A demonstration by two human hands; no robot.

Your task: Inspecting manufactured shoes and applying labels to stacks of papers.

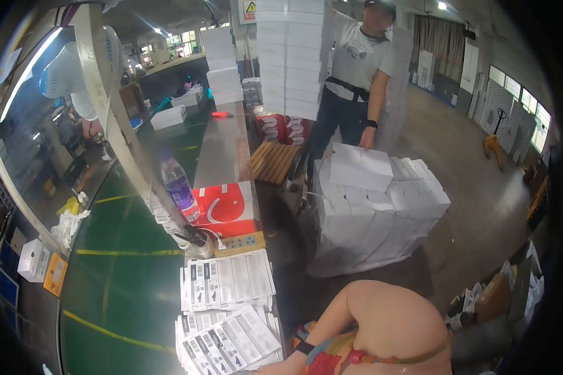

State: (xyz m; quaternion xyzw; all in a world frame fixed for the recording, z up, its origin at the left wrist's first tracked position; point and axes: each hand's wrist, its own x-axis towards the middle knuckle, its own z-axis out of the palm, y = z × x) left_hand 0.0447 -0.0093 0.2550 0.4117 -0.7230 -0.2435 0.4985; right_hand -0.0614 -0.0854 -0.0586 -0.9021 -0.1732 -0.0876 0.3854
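Observation:
My bent right arm comes in at the lower right, with a dark band on its wrist. The lower edge cuts off most of my right hand (281, 369), which lies beside the loose printed label sheets (231, 340). Its fingers are too hidden to show whether they grip a sheet. These sheets lie askew over another pile, with a neater stack of label sheets (228, 281) just beyond. My left hand is out of view.
A co-worker (360, 62) touches a white box (360, 165) on a wrapped pile of boxes (375, 219). A tall white stack (291, 56) rises beside them. On the green bench (125, 281) are a purple-labelled bottle (180, 190), a red-and-white carton (225, 203) and a power strip (239, 244).

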